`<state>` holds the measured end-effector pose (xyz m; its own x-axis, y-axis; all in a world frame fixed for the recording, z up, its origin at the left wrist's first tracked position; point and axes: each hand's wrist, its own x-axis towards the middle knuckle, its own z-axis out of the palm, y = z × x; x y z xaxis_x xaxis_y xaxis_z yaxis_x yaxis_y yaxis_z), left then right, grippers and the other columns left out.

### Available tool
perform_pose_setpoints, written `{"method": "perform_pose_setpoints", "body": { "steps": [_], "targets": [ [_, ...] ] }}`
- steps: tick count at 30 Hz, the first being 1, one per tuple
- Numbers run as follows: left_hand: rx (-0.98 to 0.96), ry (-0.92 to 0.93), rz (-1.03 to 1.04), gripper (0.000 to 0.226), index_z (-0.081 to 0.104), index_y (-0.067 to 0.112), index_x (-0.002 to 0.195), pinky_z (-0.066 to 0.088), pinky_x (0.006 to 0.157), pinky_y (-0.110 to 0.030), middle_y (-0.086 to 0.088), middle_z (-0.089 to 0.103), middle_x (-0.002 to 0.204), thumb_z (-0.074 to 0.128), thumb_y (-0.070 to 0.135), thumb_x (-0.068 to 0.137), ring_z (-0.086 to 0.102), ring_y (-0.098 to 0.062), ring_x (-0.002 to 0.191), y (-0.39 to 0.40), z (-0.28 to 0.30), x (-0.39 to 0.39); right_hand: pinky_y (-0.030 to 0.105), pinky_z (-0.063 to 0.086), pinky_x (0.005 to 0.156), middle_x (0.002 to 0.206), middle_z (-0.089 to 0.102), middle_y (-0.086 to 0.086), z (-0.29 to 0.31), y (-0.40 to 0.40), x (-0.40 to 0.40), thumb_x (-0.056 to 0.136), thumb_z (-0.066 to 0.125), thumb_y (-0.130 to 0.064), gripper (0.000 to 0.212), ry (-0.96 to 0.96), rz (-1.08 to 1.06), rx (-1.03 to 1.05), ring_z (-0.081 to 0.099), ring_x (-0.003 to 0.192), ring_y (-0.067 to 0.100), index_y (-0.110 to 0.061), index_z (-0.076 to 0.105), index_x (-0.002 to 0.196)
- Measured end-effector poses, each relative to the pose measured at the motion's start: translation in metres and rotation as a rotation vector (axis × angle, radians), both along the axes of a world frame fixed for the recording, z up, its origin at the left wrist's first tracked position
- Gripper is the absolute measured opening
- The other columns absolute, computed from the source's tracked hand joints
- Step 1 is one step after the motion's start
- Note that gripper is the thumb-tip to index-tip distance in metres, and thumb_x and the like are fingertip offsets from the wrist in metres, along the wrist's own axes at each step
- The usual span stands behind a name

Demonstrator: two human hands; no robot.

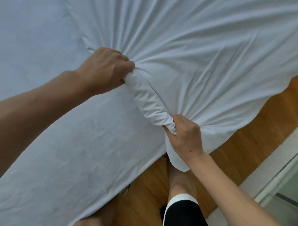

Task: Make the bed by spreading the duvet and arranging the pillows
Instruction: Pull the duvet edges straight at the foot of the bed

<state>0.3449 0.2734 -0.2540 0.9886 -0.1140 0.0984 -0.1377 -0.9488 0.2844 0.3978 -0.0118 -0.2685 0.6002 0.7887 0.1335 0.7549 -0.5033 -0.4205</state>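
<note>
Two hands gripping one duvet [207, 47].
Left hand [104, 68] and right hand [185, 133] each fisted around its bunched edge.

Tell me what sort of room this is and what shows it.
Probably a bedroom: a bed covered in white sheeting, a bunched white duvet gripped by both hands at the bed's edge, and a wooden floor alongside. No pillows are in view.

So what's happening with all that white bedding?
A person stands at the edge of the bed, making it. Both hands hold a bunched-up edge of the white duvet: the left hand grips it farther in over the mattress, the right hand nearer the bed's edge. Creases fan out from each grip, and the duvet's far part hangs over the wooden floor. It is not yet spread flat. No pillows show.
</note>
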Motion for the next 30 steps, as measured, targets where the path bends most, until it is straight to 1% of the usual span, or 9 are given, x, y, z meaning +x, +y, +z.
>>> {"method": "perform_pose_setpoints", "body": {
  "steps": [6, 8, 10, 13, 15, 18, 22, 25, 30],
  "targets": [
    [0.023, 0.114, -0.003, 0.016, 0.059, 0.000, 0.072, 0.034, 0.045, -0.032, -0.014, 0.057, 0.060, 0.070, -0.006, 0.063, 0.057, -0.035, 0.054, 0.047, 0.035, -0.131, 0.027, 0.039, 0.042, 0.059, 0.052, 0.005, 0.034, 0.044, -0.125, 0.096, 0.051, -0.038, 0.042, 0.199, 0.164, 0.126, 0.050, 0.047, 0.019, -0.005, 0.055, 0.070],
    [0.031, 0.208, 0.004, 0.019, 0.061, 0.003, 0.080, 0.042, 0.047, -0.038, -0.012, 0.059, 0.066, 0.072, -0.002, 0.066, 0.059, -0.035, 0.058, 0.071, 0.039, -0.193, 0.030, 0.039, 0.045, 0.061, 0.054, 0.006, 0.030, 0.069, -0.182, 0.089, 0.065, -0.034, 0.033, 0.223, 0.255, 0.124, 0.052, 0.049, 0.022, -0.007, 0.056, 0.072],
    [0.075, 0.297, 0.044, 0.022, 0.058, 0.008, 0.083, 0.044, 0.050, -0.041, -0.010, 0.057, 0.069, 0.072, 0.001, 0.067, 0.057, -0.034, 0.060, 0.091, 0.036, -0.244, 0.028, 0.040, 0.043, 0.062, 0.057, 0.005, 0.018, 0.093, -0.231, 0.074, 0.081, -0.030, 0.031, 0.219, 0.289, 0.066, 0.054, 0.050, 0.021, -0.008, 0.058, 0.072],
    [0.133, 0.369, 0.200, 0.034, 0.063, 0.004, 0.082, 0.043, 0.055, -0.043, -0.012, 0.057, 0.072, 0.081, -0.007, 0.055, 0.054, -0.034, 0.063, 0.094, 0.014, -0.282, 0.027, 0.048, 0.046, 0.073, 0.060, 0.002, -0.006, 0.116, -0.267, 0.067, 0.084, -0.040, 0.037, 0.208, 0.250, -0.144, 0.058, 0.060, 0.020, -0.014, 0.063, 0.082],
    [0.160, 0.355, 0.293, 0.039, 0.064, 0.000, 0.090, 0.047, 0.062, -0.046, -0.018, 0.059, 0.081, 0.078, -0.010, 0.055, 0.057, -0.038, 0.071, 0.077, -0.006, -0.289, 0.027, 0.049, 0.053, 0.083, 0.060, 0.000, -0.014, 0.118, -0.274, 0.063, 0.079, -0.055, 0.048, 0.144, 0.193, -0.291, 0.060, 0.071, 0.019, -0.018, 0.063, 0.090],
    [0.130, 0.401, 0.439, 0.060, 0.052, -0.008, 0.121, 0.044, 0.089, -0.053, -0.027, 0.054, 0.117, 0.064, -0.012, 0.062, 0.052, -0.046, 0.106, 0.045, -0.037, -0.302, 0.031, 0.049, 0.063, 0.092, 0.058, 0.002, -0.013, 0.111, -0.274, 0.066, 0.067, -0.067, 0.059, 0.146, 0.227, -0.332, 0.056, 0.082, 0.021, -0.016, 0.061, 0.094],
    [-0.150, 0.358, 0.668, 0.065, 0.035, 0.000, 0.143, 0.024, 0.115, -0.049, -0.024, 0.030, 0.149, 0.035, 0.008, 0.079, 0.026, -0.040, 0.139, -0.001, -0.040, -0.314, 0.032, 0.049, 0.076, 0.105, 0.058, 0.006, -0.010, 0.104, -0.254, 0.084, 0.048, -0.059, 0.054, 0.175, 0.273, -0.258, 0.054, 0.096, 0.024, -0.012, 0.061, 0.108],
    [-0.538, 0.237, 1.168, 0.056, 0.034, 0.015, 0.147, 0.026, 0.108, -0.034, -0.008, 0.019, 0.158, 0.044, 0.017, 0.092, 0.015, -0.023, 0.145, -0.049, -0.025, -0.304, 0.035, 0.050, 0.083, 0.115, 0.059, 0.008, -0.013, 0.098, -0.242, 0.088, 0.047, -0.047, 0.047, 0.169, 0.321, -0.254, 0.054, 0.105, 0.025, -0.011, 0.061, 0.115],
    [-0.931, 0.223, 1.751, 0.078, 0.025, 0.024, 0.146, 0.041, 0.101, -0.038, -0.001, 0.042, 0.145, 0.064, 0.044, 0.082, 0.045, -0.022, 0.128, -0.115, -0.036, -0.294, 0.039, 0.055, 0.077, 0.113, 0.063, 0.010, -0.011, 0.098, -0.230, 0.092, 0.045, -0.032, 0.036, 0.267, 0.263, -0.166, 0.058, 0.106, 0.028, -0.007, 0.064, 0.110]
  ]
}}
